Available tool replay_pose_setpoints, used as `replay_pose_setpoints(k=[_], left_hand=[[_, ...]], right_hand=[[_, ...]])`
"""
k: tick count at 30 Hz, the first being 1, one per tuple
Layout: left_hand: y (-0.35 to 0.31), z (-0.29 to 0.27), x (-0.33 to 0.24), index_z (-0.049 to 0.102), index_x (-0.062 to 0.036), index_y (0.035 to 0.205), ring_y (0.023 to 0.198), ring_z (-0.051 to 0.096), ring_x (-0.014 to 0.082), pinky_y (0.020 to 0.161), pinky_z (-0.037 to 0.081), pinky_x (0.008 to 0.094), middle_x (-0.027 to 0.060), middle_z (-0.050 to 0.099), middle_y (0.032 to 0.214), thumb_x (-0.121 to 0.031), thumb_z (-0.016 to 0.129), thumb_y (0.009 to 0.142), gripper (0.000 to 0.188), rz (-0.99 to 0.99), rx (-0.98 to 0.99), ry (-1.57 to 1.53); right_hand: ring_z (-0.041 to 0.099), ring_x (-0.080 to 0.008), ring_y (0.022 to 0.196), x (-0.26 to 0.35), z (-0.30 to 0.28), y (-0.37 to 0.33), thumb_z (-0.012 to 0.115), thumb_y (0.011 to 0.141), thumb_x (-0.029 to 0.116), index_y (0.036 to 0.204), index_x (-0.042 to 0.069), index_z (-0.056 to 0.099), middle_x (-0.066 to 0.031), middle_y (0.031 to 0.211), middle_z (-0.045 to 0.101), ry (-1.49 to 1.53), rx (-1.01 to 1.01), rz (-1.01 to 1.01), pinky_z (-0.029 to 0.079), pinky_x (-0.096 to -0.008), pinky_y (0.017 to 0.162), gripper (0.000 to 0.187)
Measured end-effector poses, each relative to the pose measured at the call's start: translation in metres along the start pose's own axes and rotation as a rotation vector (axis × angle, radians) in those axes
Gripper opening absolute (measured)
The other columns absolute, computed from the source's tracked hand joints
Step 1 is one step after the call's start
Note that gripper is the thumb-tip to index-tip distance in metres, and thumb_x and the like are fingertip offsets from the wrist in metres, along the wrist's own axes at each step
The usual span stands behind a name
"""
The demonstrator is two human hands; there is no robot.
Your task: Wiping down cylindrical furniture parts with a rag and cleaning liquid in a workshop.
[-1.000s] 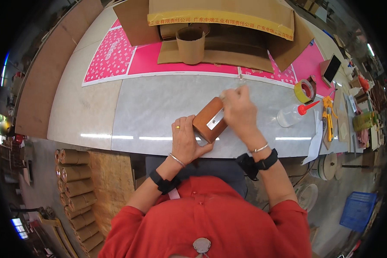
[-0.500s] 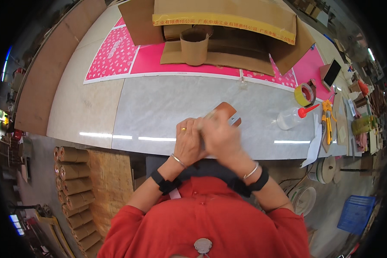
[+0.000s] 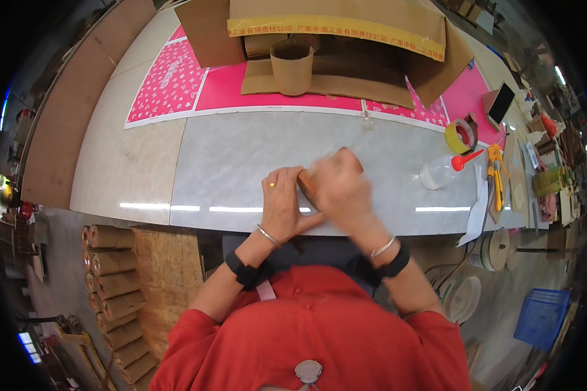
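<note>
A short orange-brown tube [image 3: 308, 188], likely cardboard, is held slantwise just over the near part of the grey tabletop [image 3: 241, 156]. My right hand [image 3: 342, 195] wraps over its middle and is smeared by motion, so single fingers are hard to make out. The tube's far end shows past that hand. At the near left end, my left hand [image 3: 284, 199] has its fingers stretched up and its thumb apart, touching or very close to the tube's edge. A gold-coloured ring is on one of its fingers.
An open cardboard box [image 3: 339, 16] with a brown cardboard cylinder [image 3: 292, 68] stands at the back on pink printed sheets [image 3: 241, 88]. To the right are a yellow tape roll [image 3: 460, 135], a red-tipped squeeze bottle [image 3: 440, 173], a utility knife [image 3: 497, 182] and a phone [image 3: 501, 104].
My left hand's fingers have straightened and its thumb has spread away from the tube. The right hand has shifted slightly, and more of the tube's near left end shows.
</note>
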State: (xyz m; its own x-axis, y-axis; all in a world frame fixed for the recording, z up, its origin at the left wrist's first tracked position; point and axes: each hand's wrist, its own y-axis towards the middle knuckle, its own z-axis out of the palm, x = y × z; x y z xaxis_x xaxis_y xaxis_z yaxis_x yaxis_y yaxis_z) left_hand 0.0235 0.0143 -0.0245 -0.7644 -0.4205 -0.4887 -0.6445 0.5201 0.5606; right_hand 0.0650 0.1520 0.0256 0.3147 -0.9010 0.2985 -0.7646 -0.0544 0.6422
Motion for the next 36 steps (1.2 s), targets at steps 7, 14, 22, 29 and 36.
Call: replay_pose_setpoints(k=[7,14,22,29,36], left_hand=[[0.003,0.000,0.000,0.044,-0.0002,0.122,0.102,0.047,0.0351,0.089,0.034,0.0445,0.0167,0.052,0.107,-0.031,0.082,0.057,0.082,-0.042,0.012,-0.059],[0.002,-0.004,-0.006,0.043,0.0001,0.123,0.104,0.047,0.0354,0.091,0.033,0.0451,0.0179,0.051,0.112,-0.035,0.081,0.059,0.082,-0.005,-0.005,-0.041],[-0.009,0.008,0.006,0.047,-0.0004,0.119,0.104,0.048,0.0315,0.092,0.031,0.0419,0.0161,0.053,0.108,-0.041,0.078,0.062,0.077,-0.061,0.080,-0.026],[-0.003,-0.001,-0.013,0.042,0.0008,0.123,0.105,0.047,0.0339,0.092,0.032,0.0439,0.0171,0.051,0.109,-0.032,0.082,0.055,0.085,-0.066,0.053,-0.100],[-0.007,0.002,-0.014,0.040,0.0005,0.125,0.107,0.046,0.0371,0.091,0.034,0.0465,0.0195,0.049,0.113,-0.024,0.082,0.049,0.090,0.022,-0.011,-0.068]], right_hand=[[0.061,-0.0313,0.071,0.018,-0.001,-0.002,0.058,0.078,0.009,0.088,0.008,0.058,-0.0148,0.087,0.052,-0.046,0.038,0.107,0.051,-0.0380,0.053,0.010],[0.061,-0.0317,0.064,-0.046,-0.011,0.017,0.062,0.080,0.011,0.086,0.010,0.057,-0.0144,0.090,0.050,-0.107,-0.003,0.270,0.049,-0.0382,0.051,0.008],[0.062,-0.0304,0.068,0.013,0.002,0.008,0.062,0.078,0.014,0.086,0.010,0.056,-0.0140,0.089,0.050,0.006,-0.080,-0.019,0.049,-0.0384,0.051,0.011],[0.060,-0.0322,0.065,-0.034,-0.016,0.009,0.057,0.077,0.007,0.085,0.009,0.055,-0.0156,0.091,0.051,-0.214,0.041,0.247,0.050,-0.0396,0.050,0.008],[0.060,-0.0332,0.065,-0.032,-0.024,0.000,0.057,0.080,0.008,0.087,0.010,0.057,-0.0146,0.092,0.051,-0.197,0.007,0.208,0.051,-0.0412,0.052,0.007]])
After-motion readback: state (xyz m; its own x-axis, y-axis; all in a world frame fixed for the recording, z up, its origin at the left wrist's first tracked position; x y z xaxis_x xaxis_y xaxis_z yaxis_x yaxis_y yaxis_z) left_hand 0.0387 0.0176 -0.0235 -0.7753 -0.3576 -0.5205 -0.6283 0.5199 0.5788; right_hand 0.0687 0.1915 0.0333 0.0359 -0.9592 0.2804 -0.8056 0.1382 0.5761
